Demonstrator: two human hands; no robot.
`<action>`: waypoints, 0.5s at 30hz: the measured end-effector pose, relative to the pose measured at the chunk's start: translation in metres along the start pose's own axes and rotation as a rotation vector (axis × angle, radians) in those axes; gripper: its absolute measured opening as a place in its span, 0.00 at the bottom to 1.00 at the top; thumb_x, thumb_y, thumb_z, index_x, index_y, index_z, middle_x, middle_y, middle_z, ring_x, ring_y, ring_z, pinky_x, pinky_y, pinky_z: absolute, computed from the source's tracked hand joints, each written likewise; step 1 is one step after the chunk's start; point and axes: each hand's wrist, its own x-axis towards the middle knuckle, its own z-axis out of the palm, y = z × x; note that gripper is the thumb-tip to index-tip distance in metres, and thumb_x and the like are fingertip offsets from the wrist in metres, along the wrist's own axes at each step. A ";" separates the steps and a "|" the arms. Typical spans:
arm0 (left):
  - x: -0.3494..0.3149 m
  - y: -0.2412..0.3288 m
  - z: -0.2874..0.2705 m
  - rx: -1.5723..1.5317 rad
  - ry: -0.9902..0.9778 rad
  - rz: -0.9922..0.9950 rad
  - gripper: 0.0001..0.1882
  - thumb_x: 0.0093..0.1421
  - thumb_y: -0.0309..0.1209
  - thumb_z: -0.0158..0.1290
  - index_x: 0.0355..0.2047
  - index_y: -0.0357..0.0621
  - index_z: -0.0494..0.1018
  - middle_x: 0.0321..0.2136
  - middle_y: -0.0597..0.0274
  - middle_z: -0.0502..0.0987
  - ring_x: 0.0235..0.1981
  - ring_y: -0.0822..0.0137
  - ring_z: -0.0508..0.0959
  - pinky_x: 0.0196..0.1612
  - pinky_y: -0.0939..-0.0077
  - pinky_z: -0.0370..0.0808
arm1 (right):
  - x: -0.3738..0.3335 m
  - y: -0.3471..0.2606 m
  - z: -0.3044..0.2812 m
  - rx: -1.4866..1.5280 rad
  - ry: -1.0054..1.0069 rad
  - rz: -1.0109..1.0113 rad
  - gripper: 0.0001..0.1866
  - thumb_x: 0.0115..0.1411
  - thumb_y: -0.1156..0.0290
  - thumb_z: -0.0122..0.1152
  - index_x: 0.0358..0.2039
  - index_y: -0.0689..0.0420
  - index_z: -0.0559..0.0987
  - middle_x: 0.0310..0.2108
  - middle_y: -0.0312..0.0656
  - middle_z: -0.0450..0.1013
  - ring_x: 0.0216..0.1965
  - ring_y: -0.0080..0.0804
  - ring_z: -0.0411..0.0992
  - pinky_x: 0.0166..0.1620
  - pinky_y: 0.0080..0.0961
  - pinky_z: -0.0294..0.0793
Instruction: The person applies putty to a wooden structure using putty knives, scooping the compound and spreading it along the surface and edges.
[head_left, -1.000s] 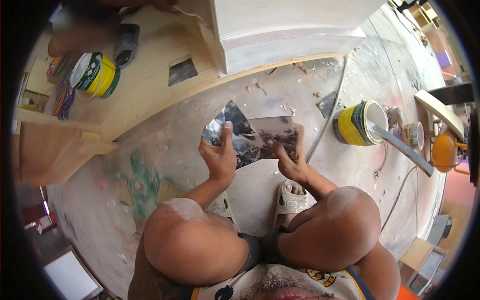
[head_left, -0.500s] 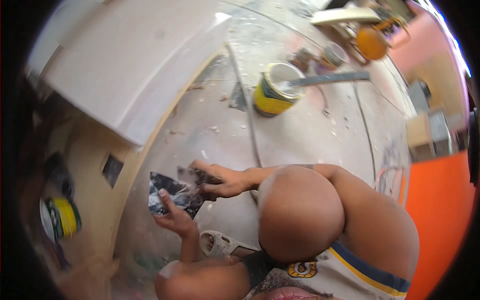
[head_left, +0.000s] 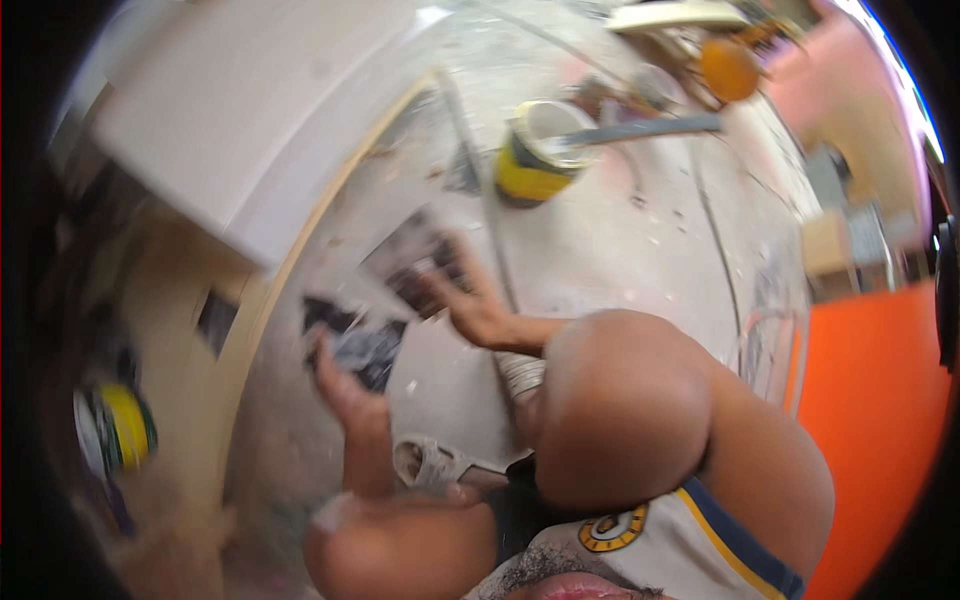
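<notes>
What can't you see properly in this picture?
- Dark sheet in the left hand: head view, motion blur smears its surface.
- Right hand: blurred fingers, so its grip on the second dark sheet is unclear.
- Yellow can: too blurred to see its contents.
- Yellow container at left: dim, smeared near the rim.
- Floor below the knees: hidden by the legs.

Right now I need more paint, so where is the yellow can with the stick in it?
In the head view, the yellow can stands on the spattered floor at upper centre, beyond the right hand.
</notes>
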 end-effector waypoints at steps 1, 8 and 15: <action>0.006 -0.017 0.005 0.007 0.027 -0.011 0.19 0.62 0.35 0.60 0.51 0.39 0.73 0.44 0.61 0.78 0.42 0.65 0.79 0.47 0.68 0.78 | 0.000 0.009 -0.014 -0.163 0.088 -0.178 0.26 0.70 0.65 0.54 0.63 0.59 0.58 0.48 0.44 0.70 0.39 0.27 0.71 0.39 0.26 0.75; -0.018 -0.013 0.016 0.206 0.181 0.349 0.19 0.64 0.32 0.59 0.52 0.36 0.71 0.47 0.61 0.76 0.45 0.68 0.76 0.50 0.72 0.74 | -0.019 0.036 0.004 -0.244 0.034 -0.111 0.36 0.75 0.64 0.41 0.71 0.62 0.34 0.54 0.44 0.66 0.50 0.28 0.66 0.55 0.27 0.67; -0.011 -0.008 0.011 0.429 0.155 0.592 0.11 0.64 0.29 0.59 0.43 0.34 0.76 0.37 0.64 0.80 0.37 0.75 0.76 0.44 0.78 0.74 | -0.009 0.012 0.012 -0.271 -0.223 -0.031 0.21 0.69 0.78 0.49 0.58 0.61 0.56 0.52 0.46 0.69 0.54 0.31 0.67 0.55 0.30 0.69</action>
